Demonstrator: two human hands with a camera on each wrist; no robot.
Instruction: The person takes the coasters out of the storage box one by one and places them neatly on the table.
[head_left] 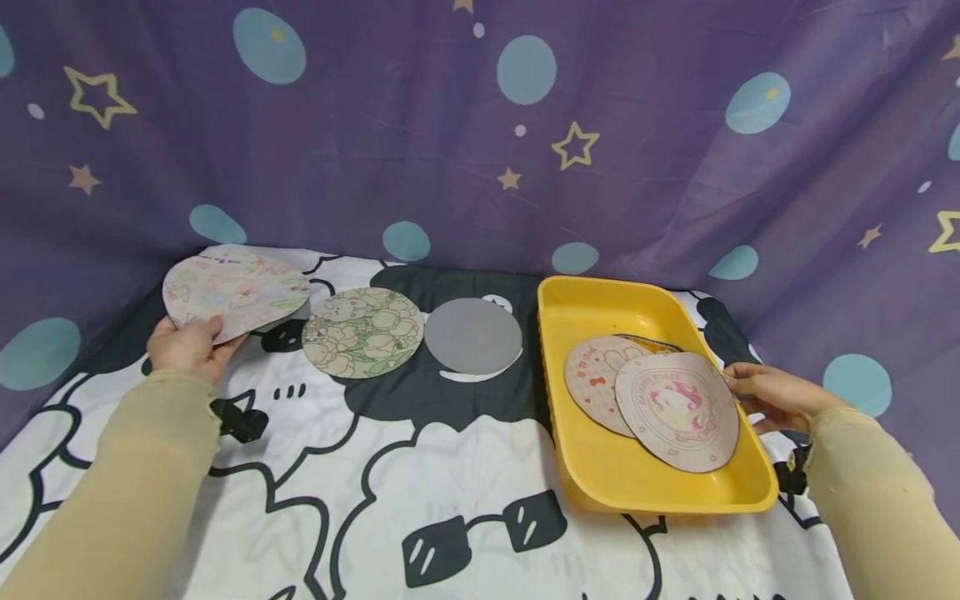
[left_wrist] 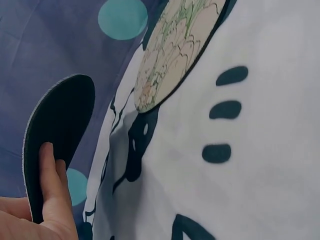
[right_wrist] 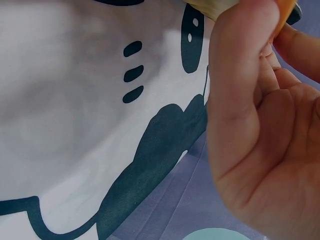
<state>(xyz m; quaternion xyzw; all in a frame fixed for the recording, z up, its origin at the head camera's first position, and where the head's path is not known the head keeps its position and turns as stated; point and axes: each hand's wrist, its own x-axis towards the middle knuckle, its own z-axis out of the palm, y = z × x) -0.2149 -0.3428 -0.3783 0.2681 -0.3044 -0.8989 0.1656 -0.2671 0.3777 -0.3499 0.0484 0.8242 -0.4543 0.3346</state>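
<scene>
My left hand [head_left: 187, 346] grips the near edge of a round mouse pad [head_left: 236, 287] with a pale pink floral top, thumb on top and fingers beneath. The pad is raised and bowed; its dark underside shows in the left wrist view. To its right lie a round mouse pad with green-and-cream tulips [head_left: 363, 333] and a plain grey round one [head_left: 472, 336]. My right hand [head_left: 780, 396] holds the right rim of a yellow tray [head_left: 622, 492], pinching it between thumb and fingers. Inside the tray, a pink mouse pad with a cartoon figure [head_left: 678, 412] overlaps a checked bunny one [head_left: 596, 379].
Another pad with a dark edge [head_left: 648, 342] peeks out behind those two in the tray. A white cloth with black cartoon drawings [head_left: 360, 508] covers the table. A purple curtain with stars and dots [head_left: 420, 125] hangs along the back.
</scene>
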